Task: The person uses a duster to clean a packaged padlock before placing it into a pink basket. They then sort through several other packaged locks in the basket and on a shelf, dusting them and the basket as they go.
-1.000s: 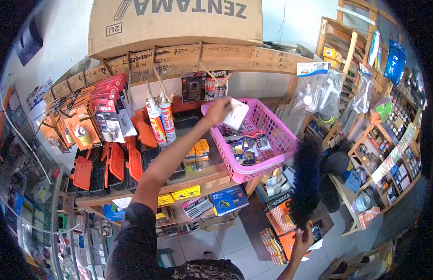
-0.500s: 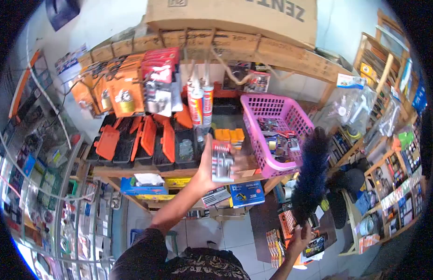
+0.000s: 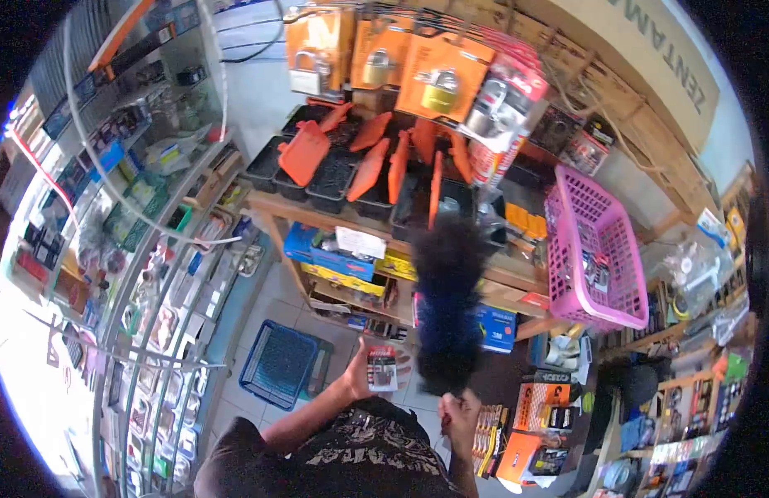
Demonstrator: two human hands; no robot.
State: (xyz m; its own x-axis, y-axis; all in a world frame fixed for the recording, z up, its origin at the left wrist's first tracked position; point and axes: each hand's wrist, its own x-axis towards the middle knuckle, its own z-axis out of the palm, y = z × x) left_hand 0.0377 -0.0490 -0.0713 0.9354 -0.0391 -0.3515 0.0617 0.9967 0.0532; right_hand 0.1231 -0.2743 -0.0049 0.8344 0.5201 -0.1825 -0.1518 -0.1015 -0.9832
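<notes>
In front of my chest, my left hand (image 3: pixel 361 375) grips a small blister pack (image 3: pixel 382 369) with a red top and dark items on a pale card. Its fingers show behind the pack. My right hand (image 3: pixel 460 415) is closed around the handle of a fluffy feather duster (image 3: pixel 452 307), dark blue and black. The duster stands upright before the shelf and covers part of its front edge. Behind it, several black bins (image 3: pixel 326 183) with orange flip lids (image 3: pixel 304 153) line the wooden shelf (image 3: pixel 517 274).
Padlocks in orange packs (image 3: pixel 444 79) hang above the bins. A pink basket (image 3: pixel 642 311) of small packets stands right on the shelf. A blue crate (image 3: pixel 277 365) sits on the tiled floor. Glass display shelves (image 3: pixel 144 274) run along the left; orange boxes (image 3: pixel 540 407) lie at lower right.
My view has swung left. The blister pack has come down from the shelf front, closer to my body. The duster has moved inward from the right, in front of the shelf.
</notes>
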